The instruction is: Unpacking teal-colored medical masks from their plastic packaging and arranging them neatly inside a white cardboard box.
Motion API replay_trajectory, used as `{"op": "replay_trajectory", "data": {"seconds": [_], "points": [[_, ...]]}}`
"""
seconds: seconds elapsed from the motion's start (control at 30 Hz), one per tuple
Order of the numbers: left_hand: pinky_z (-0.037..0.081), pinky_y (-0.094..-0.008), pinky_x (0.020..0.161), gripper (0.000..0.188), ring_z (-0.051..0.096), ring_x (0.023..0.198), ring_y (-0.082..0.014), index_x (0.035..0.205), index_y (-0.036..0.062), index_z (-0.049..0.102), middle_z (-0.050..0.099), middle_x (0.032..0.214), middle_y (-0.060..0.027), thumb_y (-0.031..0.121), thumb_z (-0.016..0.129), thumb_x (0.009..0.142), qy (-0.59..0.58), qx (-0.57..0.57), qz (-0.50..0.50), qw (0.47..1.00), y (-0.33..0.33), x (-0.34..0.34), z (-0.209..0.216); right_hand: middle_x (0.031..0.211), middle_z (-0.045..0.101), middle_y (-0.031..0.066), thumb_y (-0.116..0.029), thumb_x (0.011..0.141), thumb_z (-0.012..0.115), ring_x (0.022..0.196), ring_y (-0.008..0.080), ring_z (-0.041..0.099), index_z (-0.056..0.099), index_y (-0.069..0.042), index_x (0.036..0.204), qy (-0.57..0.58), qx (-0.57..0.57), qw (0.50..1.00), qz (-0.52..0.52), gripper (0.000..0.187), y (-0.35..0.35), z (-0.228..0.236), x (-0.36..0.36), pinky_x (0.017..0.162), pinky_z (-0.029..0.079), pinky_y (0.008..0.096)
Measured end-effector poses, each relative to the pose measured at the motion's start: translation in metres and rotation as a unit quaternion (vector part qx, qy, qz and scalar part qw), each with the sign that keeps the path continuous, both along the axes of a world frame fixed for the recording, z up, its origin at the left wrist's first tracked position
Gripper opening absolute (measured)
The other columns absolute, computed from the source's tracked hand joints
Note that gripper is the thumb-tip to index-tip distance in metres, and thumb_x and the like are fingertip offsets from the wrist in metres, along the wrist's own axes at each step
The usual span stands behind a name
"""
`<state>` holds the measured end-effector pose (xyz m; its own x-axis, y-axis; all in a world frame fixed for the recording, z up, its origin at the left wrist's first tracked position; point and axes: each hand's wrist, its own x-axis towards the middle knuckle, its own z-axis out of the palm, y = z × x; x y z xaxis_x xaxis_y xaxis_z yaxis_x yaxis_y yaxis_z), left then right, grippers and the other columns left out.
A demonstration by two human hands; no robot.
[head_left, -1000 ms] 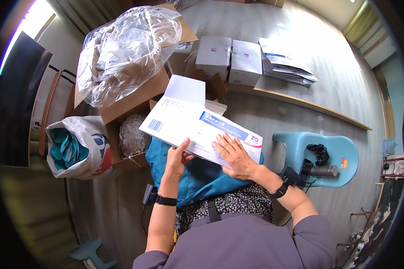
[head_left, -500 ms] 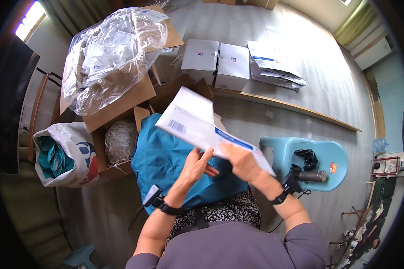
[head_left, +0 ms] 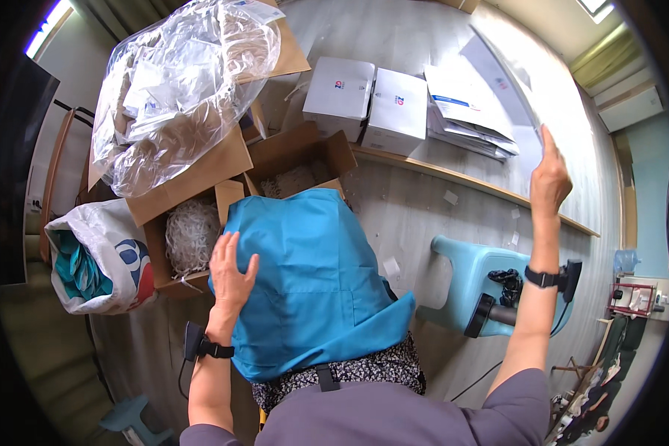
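Note:
My right hand [head_left: 551, 178] reaches out to the far right, its fingers closed on one end of a flat white cardboard mailer [head_left: 507, 82]. The mailer is tilted nearly on edge, just right of a stack of similar white mailers [head_left: 464, 108]. Whether it touches the stack I cannot tell. My left hand [head_left: 232, 276] is empty, fingers stretched, over the left edge of a teal apron [head_left: 305, 275] spread across my lap. Beside that hand stands an open brown carton with white shredded paper [head_left: 192, 236] in it.
Two white boxes [head_left: 340, 88] stand left of the stack, behind a low wooden edge [head_left: 461, 169]. A large clear plastic bag of packets [head_left: 178, 89] rests on cartons. At left is a white sack [head_left: 130, 279] of teal items; at right, a light-blue stool [head_left: 450, 279] holding small items.
My right hand has carried the mailer from above my lap to the far right. The left hand has let go of the mailer and moved left, its fingers opening.

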<state>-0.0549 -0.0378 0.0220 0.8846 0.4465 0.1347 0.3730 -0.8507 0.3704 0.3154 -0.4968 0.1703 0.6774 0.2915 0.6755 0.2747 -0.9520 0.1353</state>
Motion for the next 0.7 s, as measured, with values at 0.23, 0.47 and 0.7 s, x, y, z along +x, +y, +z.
{"op": "replay_trajectory", "data": {"seconds": [0.23,0.47,0.7], "points": [[0.029,-0.0494,0.114,0.05,0.042,0.137,-0.0361,0.127,0.004,0.061,0.054,0.139,-0.0168,0.026,0.072,0.083,0.067,0.023,-0.003,0.997,-0.008,0.02,-0.003,0.155,0.039,0.0174,-0.031,0.085,0.076,0.138,0.0354,0.044,0.034,-0.011,0.152,0.149,-0.067,0.969,-0.184,0.082,0.013,-0.075,0.135,0.112,0.039,0.0419],[0.034,-0.0481,0.111,0.038,0.049,0.132,-0.0347,0.119,0.0066,0.065,0.059,0.134,-0.0131,0.021,0.068,0.084,0.051,-0.018,0.008,0.999,0.007,0.023,-0.004,0.108,0.072,0.015,-0.026,0.085,0.071,0.102,0.0314,0.069,0.069,-0.008,0.116,0.473,0.136,0.87,0.028,0.036,0.111,-0.223,0.116,0.09,0.053,0.0425],[0.036,-0.0463,0.109,0.033,0.05,0.13,-0.0337,0.116,0.007,0.066,0.061,0.132,-0.0112,0.017,0.065,0.084,0.064,-0.045,0.031,0.996,0.015,0.023,-0.003,0.116,0.071,0.0167,-0.024,0.084,0.072,0.103,0.034,0.069,0.065,-0.006,0.124,0.506,0.239,0.811,0.17,0.044,0.234,-0.288,0.107,0.092,0.052,0.041]]}}
